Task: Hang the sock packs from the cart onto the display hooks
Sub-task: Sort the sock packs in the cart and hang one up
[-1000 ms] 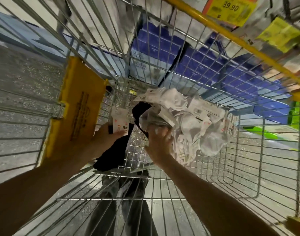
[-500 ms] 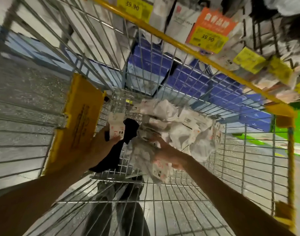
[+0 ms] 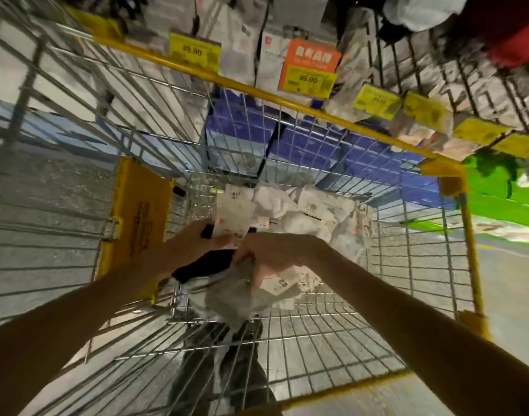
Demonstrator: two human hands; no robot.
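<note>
1. In the far end of a wire shopping cart (image 3: 257,94) in a shop aisle, a person's two hands reach down side by side, almost touching, each with a sock pack in its grasp
2. The left hand (image 3: 194,240) has its thumb and fingers closed on the top of a black sock pack (image 3: 206,265); the pack's white card label (image 3: 231,219) stands up above the knuckles and the dark fabric hangs below the hand
3. The right hand (image 3: 275,253), just beside the left, is curled round a grey sock pack (image 3: 233,298), whose pale bundle sags beneath the palm toward the near side of the basket, a white label (image 3: 279,285) showing by the fingertips
4. A heap of white sock packs (image 3: 305,211) lies on the cart floor just beyond both hands and a little to their right, piled against the far wire wall
5. A yellow flap (image 3: 137,217) lies against the cart's left wall, near the left forearm
6. Above the cart's far rim, a yellow price tag (image 3: 194,52) reading 39.90 and an orange sign (image 3: 309,66) hang in front of the hanging packs (image 3: 236,34) on the display, well apart from both hands; the hooks themselves are too blurred to make out
7. Blue boxes (image 3: 302,145) show through the far wire wall, below the display
</note>
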